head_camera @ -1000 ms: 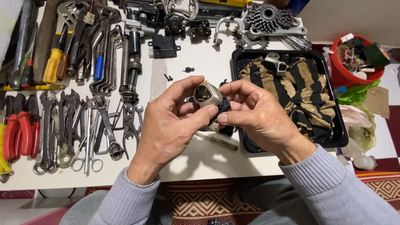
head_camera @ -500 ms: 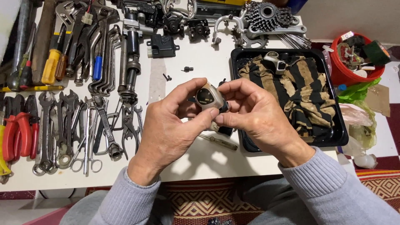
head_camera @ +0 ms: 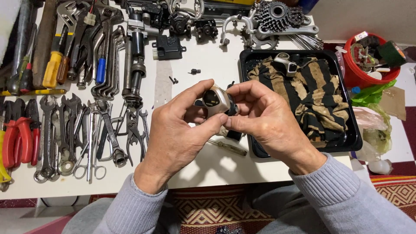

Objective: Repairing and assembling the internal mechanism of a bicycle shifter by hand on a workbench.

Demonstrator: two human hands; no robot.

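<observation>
Both hands met above the middle of the white surface point(head_camera: 203, 60), sharing a small silver-and-black component point(head_camera: 216, 102). The left hand point(head_camera: 175, 134) closed round its left and near sides, thumb pressed on the near edge; the right hand point(head_camera: 268, 125) pinched its right end, fingers point(head_camera: 242, 93) curled shut. Its long axis ran left to right between them, neither hand nearer. Wrenches point(head_camera: 65, 134) lay left, a black tray point(head_camera: 353, 138) with a striped rag point(head_camera: 316, 95) right
</observation>
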